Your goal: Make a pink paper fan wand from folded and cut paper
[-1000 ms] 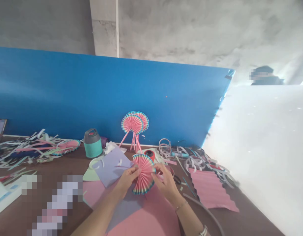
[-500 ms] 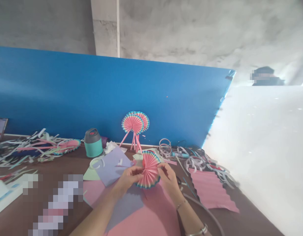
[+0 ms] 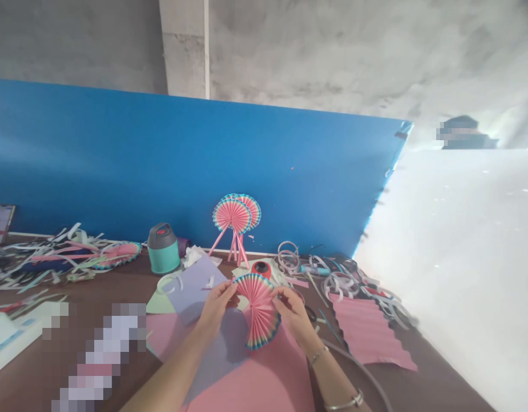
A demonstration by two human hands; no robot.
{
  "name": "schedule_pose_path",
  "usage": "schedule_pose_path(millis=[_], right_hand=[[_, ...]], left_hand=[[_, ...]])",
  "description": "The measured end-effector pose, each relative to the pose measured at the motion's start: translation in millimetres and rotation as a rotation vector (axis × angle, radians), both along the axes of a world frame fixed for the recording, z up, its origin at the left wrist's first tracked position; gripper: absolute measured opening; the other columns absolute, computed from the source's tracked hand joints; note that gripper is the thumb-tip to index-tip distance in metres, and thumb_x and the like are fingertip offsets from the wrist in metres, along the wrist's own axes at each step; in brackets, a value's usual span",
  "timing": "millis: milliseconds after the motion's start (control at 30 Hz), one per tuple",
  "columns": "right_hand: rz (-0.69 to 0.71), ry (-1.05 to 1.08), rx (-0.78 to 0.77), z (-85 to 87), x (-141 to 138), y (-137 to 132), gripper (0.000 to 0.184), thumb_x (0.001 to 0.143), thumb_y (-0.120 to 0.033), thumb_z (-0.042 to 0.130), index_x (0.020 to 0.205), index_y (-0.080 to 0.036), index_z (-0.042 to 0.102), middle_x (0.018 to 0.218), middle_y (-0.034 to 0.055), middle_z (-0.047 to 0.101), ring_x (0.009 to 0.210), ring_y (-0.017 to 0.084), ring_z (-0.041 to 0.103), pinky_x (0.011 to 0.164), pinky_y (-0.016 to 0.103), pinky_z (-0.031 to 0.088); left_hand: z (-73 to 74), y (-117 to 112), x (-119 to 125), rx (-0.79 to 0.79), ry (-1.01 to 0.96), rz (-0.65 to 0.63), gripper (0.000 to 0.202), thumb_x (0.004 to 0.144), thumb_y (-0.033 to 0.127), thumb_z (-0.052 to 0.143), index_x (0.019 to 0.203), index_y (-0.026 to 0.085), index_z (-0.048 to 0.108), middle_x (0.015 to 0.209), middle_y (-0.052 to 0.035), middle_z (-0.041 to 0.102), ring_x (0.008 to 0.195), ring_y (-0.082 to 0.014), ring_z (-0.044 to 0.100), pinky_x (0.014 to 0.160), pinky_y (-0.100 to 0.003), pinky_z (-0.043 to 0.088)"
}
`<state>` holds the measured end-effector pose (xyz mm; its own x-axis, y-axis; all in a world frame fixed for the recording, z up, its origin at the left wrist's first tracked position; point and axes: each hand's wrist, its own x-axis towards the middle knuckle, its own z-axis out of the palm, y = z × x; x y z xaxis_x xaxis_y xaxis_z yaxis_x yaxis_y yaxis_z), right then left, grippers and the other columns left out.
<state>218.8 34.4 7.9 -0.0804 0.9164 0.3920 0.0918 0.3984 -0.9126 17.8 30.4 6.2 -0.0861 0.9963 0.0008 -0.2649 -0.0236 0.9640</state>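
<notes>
A pleated pink paper fan (image 3: 259, 315) with a blue and cream edge is spread between my hands, above sheets of paper. Its folds make a wide part-circle, with a gap on the lower left. My left hand (image 3: 218, 303) pinches the fan's upper left end between thumb and fingers. On the other side my right hand (image 3: 292, 309) is closed on its right edge. Beneath lie a pink sheet (image 3: 264, 383) and a purple sheet (image 3: 216, 357). Just behind the fan sits a red round object (image 3: 261, 269) with a dark centre.
Finished pink fans on sticks (image 3: 231, 216) stand against the blue partition (image 3: 161, 154). A teal and grey container (image 3: 163, 252) is to their left. Paper strips (image 3: 62, 257) heap at far left, more curled strips (image 3: 341, 285) at right, by a pleated pink sheet (image 3: 370, 332). A person (image 3: 465, 134) is beyond the white wall.
My left hand has moved up and slightly left with the fan's end, and the fan has opened out and turned. The red round object now shows more fully behind it.
</notes>
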Motion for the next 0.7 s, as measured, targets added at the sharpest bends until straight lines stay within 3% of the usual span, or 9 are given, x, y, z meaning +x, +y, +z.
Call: schedule_pose_path(millis=[233, 367, 467, 567, 700], right_hand=[[-0.281, 0.051, 0.058, 1.9, 5, 1, 0.017, 0.082, -0.035, 0.057, 0.084, -0.019, 0.062, 0.080, 0.0024, 0.062, 0.074, 0.018, 0.055, 0.070, 0.028, 0.044], [-0.389, 0.043, 0.135, 3.1, 5, 1, 0.016, 0.083, -0.034, 0.054, 0.084, -0.020, 0.061, 0.080, 0.0036, 0.063, 0.076, 0.020, 0.056, 0.074, 0.032, 0.045], [-0.420, 0.027, 0.171, 1.6, 6, 3, 0.016, 0.084, -0.034, 0.052, 0.086, -0.020, 0.060, 0.083, 0.0045, 0.064, 0.079, 0.020, 0.057, 0.076, 0.033, 0.045], [-0.426, 0.012, 0.201, -0.2, 7, 5, 0.017, 0.084, -0.034, 0.052, 0.087, -0.020, 0.061, 0.084, 0.0048, 0.064, 0.080, 0.021, 0.057, 0.077, 0.034, 0.045], [-0.429, 0.007, 0.211, -0.6, 7, 5, 0.017, 0.085, -0.034, 0.051, 0.087, -0.020, 0.060, 0.084, 0.0050, 0.064, 0.081, 0.021, 0.057, 0.078, 0.034, 0.045]], left_hand=[[1.2, -3, 5, -0.083, -0.061, -0.058, 0.033, 0.061, 0.041, 0.080, 0.063, 0.015, 0.059, 0.071, -0.0025, 0.070, 0.059, -0.0100, 0.059, 0.062, -0.021, 0.046], [9.1, -15, 16, -0.214, -0.202, -0.217, 0.019, 0.070, 0.024, 0.072, 0.085, 0.017, 0.062, 0.092, -0.0052, 0.074, 0.065, -0.0119, 0.067, 0.061, -0.021, 0.047], [12.7, -24, 23, -0.348, -0.316, -0.340, 0.010, 0.080, 0.016, 0.060, 0.090, 0.015, 0.062, 0.103, -0.0091, 0.073, 0.070, -0.0125, 0.070, 0.059, -0.019, 0.048], [12.5, -27, 26, -0.453, -0.399, -0.445, 0.013, 0.086, 0.014, 0.053, 0.090, 0.009, 0.065, 0.102, -0.0135, 0.073, 0.073, -0.0134, 0.071, 0.055, -0.017, 0.049], [8.3, -25, 27, -0.492, -0.460, -0.492, 0.021, 0.090, 0.014, 0.049, 0.090, 0.003, 0.067, 0.091, -0.0157, 0.075, 0.078, -0.0167, 0.072, 0.067, -0.020, 0.054]])
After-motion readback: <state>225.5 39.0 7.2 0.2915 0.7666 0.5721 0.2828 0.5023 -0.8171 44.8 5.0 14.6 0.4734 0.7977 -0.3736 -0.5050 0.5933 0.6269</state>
